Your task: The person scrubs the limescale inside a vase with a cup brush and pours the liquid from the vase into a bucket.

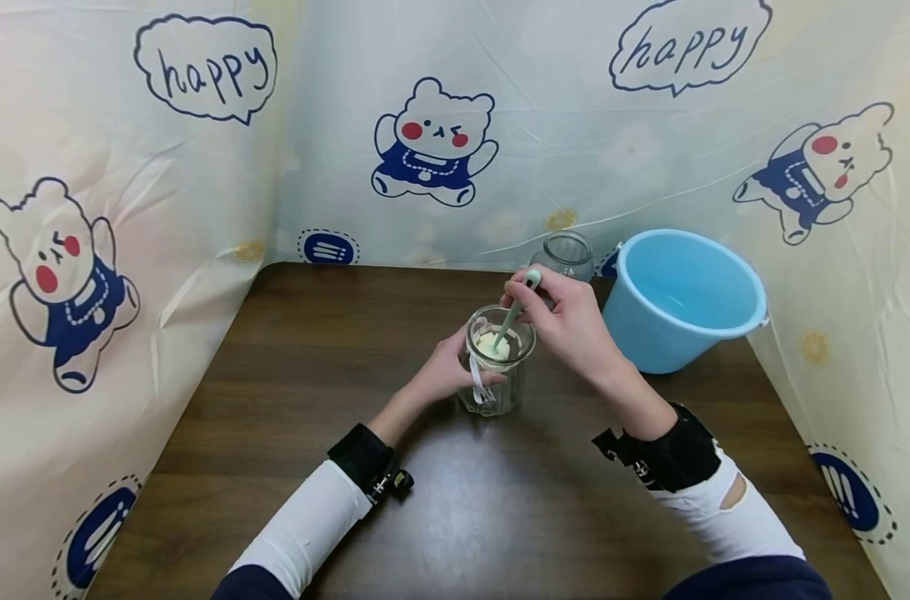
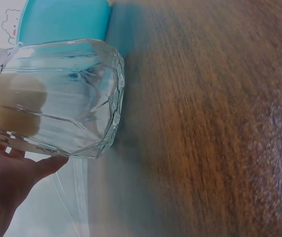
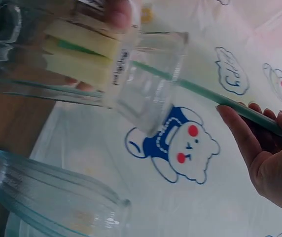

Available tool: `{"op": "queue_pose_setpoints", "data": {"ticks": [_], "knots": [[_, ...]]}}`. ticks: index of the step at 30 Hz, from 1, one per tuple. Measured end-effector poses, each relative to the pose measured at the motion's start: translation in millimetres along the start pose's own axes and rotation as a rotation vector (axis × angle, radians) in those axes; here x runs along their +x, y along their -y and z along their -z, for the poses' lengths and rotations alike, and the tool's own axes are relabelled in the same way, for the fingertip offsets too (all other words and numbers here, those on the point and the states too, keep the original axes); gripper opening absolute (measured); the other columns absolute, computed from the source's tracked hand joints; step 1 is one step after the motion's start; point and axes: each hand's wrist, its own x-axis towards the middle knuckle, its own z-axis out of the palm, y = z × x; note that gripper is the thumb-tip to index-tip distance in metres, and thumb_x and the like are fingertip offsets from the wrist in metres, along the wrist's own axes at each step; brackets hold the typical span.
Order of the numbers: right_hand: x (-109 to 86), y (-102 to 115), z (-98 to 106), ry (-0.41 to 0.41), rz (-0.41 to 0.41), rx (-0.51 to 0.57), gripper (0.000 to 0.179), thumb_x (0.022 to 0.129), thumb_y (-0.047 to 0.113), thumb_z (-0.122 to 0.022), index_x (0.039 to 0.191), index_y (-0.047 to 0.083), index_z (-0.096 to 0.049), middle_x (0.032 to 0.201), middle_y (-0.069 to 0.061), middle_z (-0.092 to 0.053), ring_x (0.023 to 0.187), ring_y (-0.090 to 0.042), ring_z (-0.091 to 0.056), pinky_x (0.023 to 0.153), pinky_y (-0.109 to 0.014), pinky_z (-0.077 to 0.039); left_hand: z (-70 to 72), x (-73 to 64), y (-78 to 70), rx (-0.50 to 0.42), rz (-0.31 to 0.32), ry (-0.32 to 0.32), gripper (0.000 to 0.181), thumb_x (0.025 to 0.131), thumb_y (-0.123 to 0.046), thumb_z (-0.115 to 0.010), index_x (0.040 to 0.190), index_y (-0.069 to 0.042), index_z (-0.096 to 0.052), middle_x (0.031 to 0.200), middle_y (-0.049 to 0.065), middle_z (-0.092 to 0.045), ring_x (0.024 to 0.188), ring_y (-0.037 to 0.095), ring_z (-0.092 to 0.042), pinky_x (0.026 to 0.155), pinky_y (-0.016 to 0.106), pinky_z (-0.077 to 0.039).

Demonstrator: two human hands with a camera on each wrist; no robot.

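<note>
Jar [image 2: 74, 101], clasped by left hand [image 1: 452, 369], seemingly for steadiness, admits slanted stick [image 1: 511, 317], pinched by right hand [image 1: 569, 317] above jar, apparently for reach inside.

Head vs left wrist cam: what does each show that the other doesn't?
Head only: the right hand pinching a green stick that reaches into the mouth of the jar; also the dark wristbands and white sleeves.

Left wrist only: a close side-on look through the jar wall at the pale contents, which the head view catches from above.

Both: the left hand holding the jar, its white ribbon, the blue bucket, wooden tabletop and printed cloth.
</note>
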Motion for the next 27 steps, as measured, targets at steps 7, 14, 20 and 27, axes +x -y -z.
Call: {"op": "queue_pose_setpoints", "data": {"ticks": [7, 14, 20, 27], "knots": [[-1.7, 12.4, -6.4, 0.007, 0.003, -0.075, 0.014, 0.096, 0.007, -0.058, 0.093, -0.004, -0.065, 0.083, -0.018, -0.070, 0.069, -0.018, -0.064, 0.063, -0.038, -0.058, -0.8, -1.4, 0.0, 0.002, 0.000, 0.004, 0.091, 0.070, -0.045, -0.083, 0.147, -0.022, -0.041, 0.129, 0.000, -0.061, 0.114, 0.012, -0.055, 0.094, 0.041, -0.048], [6.2, 8.2, 2.6, 0.012, 0.108, -0.136, 0.015, 0.097, 0.016, -0.058, 0.093, 0.004, -0.066, 0.084, -0.008, -0.068, 0.071, -0.010, -0.058, 0.062, -0.032, -0.055, 0.3, 0.6, -0.6, -0.002, 0.005, 0.001, 0.089, 0.070, -0.043, -0.083, 0.146, -0.022, -0.042, 0.125, -0.002, -0.062, 0.114, 0.011, -0.054, 0.095, 0.040, -0.047], [4.8, -2.8, -1.8, 0.057, 0.139, -0.177, 0.016, 0.098, 0.021, -0.058, 0.094, 0.008, -0.065, 0.087, -0.002, -0.065, 0.072, -0.010, -0.053, 0.061, -0.028, -0.051, -0.6, 0.7, 0.1, -0.017, -0.002, 0.011, 0.092, 0.071, -0.044, -0.082, 0.148, -0.018, -0.040, 0.125, -0.001, -0.062, 0.112, 0.012, -0.056, 0.094, 0.043, -0.048], [4.5, -7.5, -10.5, 0.083, 0.132, -0.225, 0.015, 0.099, 0.019, -0.056, 0.090, 0.008, -0.062, 0.082, -0.001, -0.060, 0.066, -0.009, -0.047, 0.057, -0.026, -0.044, 0.2, 0.3, -0.8, -0.008, 0.000, 0.016, 0.094, 0.071, -0.043, -0.082, 0.149, -0.015, -0.038, 0.129, 0.002, -0.061, 0.113, 0.012, -0.055, 0.095, 0.040, -0.048]]}}
